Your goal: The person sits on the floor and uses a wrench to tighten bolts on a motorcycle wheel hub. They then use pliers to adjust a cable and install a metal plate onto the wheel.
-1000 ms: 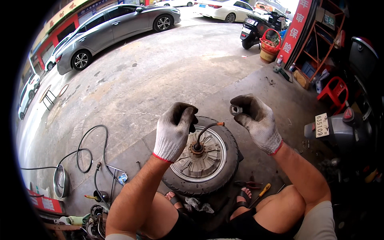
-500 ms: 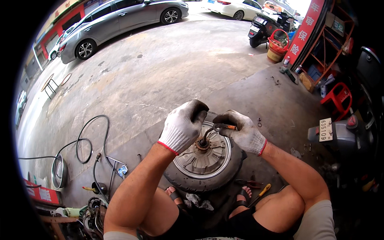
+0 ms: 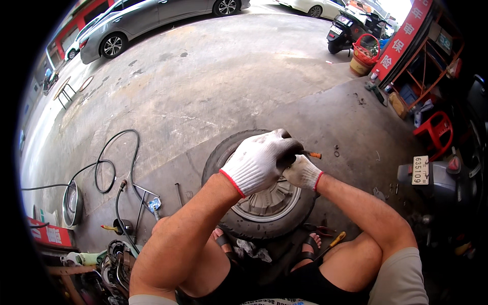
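Left hand [image 3: 260, 161] gloved, fingers clamped on an orange-tipped tool [image 3: 311, 154], mostly hidden, right hand [image 3: 303, 173] tucked behind it over the scooter wheel [image 3: 264, 206], its fingers' grip can't tell

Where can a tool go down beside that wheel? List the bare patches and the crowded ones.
Bare concrete lies beyond the wheel, toward the grey car, and right of it, up to the red stool. Left is crowded: black hose and tools. Near the feet lie pliers and a rag. The left hand and right hand cover the hub.
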Available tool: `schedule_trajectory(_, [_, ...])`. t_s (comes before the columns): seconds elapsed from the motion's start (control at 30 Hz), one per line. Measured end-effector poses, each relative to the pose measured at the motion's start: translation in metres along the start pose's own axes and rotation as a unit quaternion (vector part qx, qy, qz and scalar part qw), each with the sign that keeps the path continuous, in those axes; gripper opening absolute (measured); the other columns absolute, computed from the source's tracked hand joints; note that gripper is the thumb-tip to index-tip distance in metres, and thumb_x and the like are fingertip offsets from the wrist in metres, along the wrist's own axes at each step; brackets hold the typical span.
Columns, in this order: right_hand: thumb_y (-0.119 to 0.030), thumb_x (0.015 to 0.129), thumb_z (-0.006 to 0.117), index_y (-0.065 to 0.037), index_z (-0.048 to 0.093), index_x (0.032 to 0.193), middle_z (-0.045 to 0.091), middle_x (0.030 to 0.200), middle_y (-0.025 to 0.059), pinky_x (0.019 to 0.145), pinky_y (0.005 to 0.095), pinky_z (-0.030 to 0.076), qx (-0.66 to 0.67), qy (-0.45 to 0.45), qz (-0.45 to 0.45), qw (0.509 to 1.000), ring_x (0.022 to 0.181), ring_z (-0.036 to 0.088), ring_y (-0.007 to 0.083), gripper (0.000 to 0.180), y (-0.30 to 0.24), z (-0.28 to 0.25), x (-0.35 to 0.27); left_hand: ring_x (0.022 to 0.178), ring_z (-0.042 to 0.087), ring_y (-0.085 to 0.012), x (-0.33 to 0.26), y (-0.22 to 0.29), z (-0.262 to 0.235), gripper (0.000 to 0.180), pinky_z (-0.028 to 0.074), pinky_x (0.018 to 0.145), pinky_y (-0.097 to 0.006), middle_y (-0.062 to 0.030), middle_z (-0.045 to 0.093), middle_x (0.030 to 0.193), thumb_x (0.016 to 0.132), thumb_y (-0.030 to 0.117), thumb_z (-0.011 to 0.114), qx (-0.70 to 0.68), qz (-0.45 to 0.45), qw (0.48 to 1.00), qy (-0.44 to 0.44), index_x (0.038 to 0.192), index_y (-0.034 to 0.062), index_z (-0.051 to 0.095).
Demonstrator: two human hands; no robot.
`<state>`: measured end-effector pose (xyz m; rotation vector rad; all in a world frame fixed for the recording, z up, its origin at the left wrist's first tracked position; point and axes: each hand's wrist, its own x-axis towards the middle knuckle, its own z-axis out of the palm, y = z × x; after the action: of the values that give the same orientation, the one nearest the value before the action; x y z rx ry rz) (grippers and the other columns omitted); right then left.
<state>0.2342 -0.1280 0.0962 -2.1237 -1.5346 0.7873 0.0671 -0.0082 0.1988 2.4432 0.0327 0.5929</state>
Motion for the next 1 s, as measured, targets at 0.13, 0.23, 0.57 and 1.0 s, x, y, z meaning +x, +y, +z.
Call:
schedule_trajectory(0.13, [-0.026,0.092,0.068,-0.008,0.07,0.117,0.072,0.114,0.0147,0.096,0.0398,0.051,-0.04,-0.011,-0.041,0.998,0.11,0.066,0.032,0.03,0.012,0.001,0.007,0.094,0.066,-0.034,-0.001,-0.002,0.0,0.039,0.054,0.082,-0.042,-0.0112,0.066,0.103,0.076,0.012,0.078,0.004,-0.008,1.0,-0.001,0.114,0.0126,0.069])
schedule_trajectory(0.23, [-0.027,0.093,0.067,-0.009,0.07,0.118,0.071,0.116,0.0157,0.096,0.0405,0.051,-0.045,-0.023,-0.052,0.997,0.112,0.066,0.0332,0.031,0.015,-0.001,0.008,0.094,0.067,-0.0337,-0.001,-0.002,-0.001,0.043,0.055,0.083,-0.042,-0.0108,0.066,0.103,0.074,0.012,0.078,0.019,-0.013,1.0,-0.009,0.116,0.0132,0.069])
schedule_trajectory(0.57, [-0.033,0.093,0.066,-0.012,0.068,0.122,0.07,0.119,0.0155,0.097,0.0409,0.051,-0.071,-0.056,-0.026,0.996,0.113,0.065,0.0336,0.036,0.001,-0.013,0.009,0.095,0.067,-0.0341,0.0,-0.003,-0.003,0.039,0.055,0.083,-0.042,-0.0121,0.067,0.104,0.077,0.011,0.076,0.015,-0.019,1.0,-0.015,0.115,0.0117,0.068])
schedule_trajectory(1.0, [-0.034,0.094,0.064,-0.009,0.07,0.117,0.071,0.116,0.015,0.094,0.0416,0.052,-0.194,-0.09,-0.03,0.976,0.111,0.065,0.0331,0.034,-0.003,-0.017,0.012,0.092,0.068,-0.035,0.003,-0.007,0.001,0.03,0.055,0.081,-0.043,-0.0128,0.068,0.102,0.083,0.011,0.073,0.004,-0.016,1.0,-0.003,0.113,0.0102,0.069])
